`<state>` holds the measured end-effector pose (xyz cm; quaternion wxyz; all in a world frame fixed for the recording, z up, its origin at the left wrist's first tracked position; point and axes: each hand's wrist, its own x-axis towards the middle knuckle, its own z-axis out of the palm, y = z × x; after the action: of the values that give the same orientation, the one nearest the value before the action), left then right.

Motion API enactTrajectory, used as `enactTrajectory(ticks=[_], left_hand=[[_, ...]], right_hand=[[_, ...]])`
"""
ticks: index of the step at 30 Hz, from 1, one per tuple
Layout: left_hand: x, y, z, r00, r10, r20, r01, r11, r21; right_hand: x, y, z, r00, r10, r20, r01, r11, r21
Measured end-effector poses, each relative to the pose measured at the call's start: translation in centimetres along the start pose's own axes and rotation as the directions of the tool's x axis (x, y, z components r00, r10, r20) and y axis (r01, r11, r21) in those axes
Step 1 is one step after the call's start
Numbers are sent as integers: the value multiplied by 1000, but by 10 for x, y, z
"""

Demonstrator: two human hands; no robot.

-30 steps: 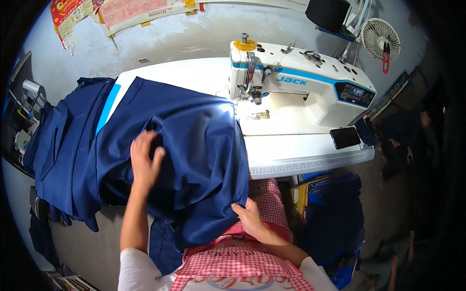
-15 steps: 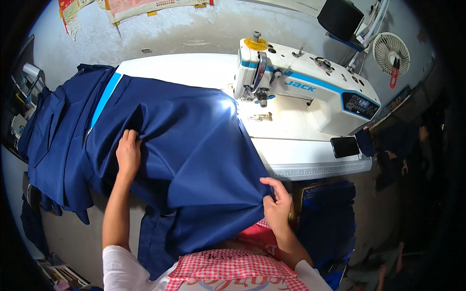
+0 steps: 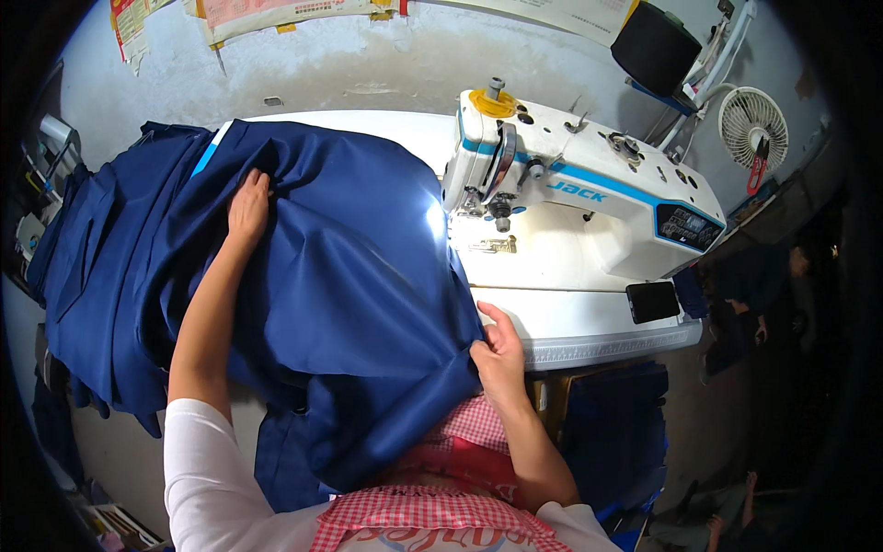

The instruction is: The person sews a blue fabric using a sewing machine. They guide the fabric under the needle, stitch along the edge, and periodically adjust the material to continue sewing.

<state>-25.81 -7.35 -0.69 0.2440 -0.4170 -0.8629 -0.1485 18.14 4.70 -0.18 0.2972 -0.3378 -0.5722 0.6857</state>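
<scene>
Navy cloth (image 3: pixel 359 267) was spread beneath and between the fingers of both hands, draped from the white table (image 3: pixel 552 317) toward the lap. Its upper left part was bunched into a fold by the left hand (image 3: pixel 248 210); the fingers were held together and tucked into that fold, though whether cloth was gripped could not be told. Its right edge was pinched at the thumb of the right hand (image 3: pixel 499 359), the index finger being held out, apart from the thumb. Beyond the right fingers, the cloth was brightly lit beside the needle end of a white sewing machine (image 3: pixel 598 179). Just right of those fingers, a ruler strip (image 3: pixel 607 349) was noted along the table's front edge; farther right, a black phone (image 3: pixel 652 303). Left of the left fingers, more navy fabric (image 3: pixel 92 267) was heaped.
</scene>
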Motion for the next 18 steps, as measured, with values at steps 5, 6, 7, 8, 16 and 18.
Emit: enactTrajectory(ticks=[5, 6, 7, 8, 16, 18], left_hand=[[13, 4, 5, 994, -109, 16, 106, 986, 131], [11, 2, 7, 985, -170, 40, 164, 979, 120], [9, -2, 9, 971, -232, 64, 224, 968, 114], [4, -7, 8, 951, -297, 86, 287, 951, 111], [-146, 83, -117, 976, 24, 218, 46, 950, -310], [-185, 114, -123, 999, -27, 35, 32, 990, -140]], right_hand=[[-13, -12, 7, 983, 94, 156, -125, 972, 201], [-20, -10, 10, 960, 176, 217, -228, 943, 243], [-26, -8, 13, 925, 252, 285, -331, 902, 276], [-34, -5, 19, 877, 321, 358, -433, 850, 299], [-92, 59, 39, 978, 40, 203, -121, 907, 403], [-105, 51, 12, 985, -162, 62, 153, 979, 134]])
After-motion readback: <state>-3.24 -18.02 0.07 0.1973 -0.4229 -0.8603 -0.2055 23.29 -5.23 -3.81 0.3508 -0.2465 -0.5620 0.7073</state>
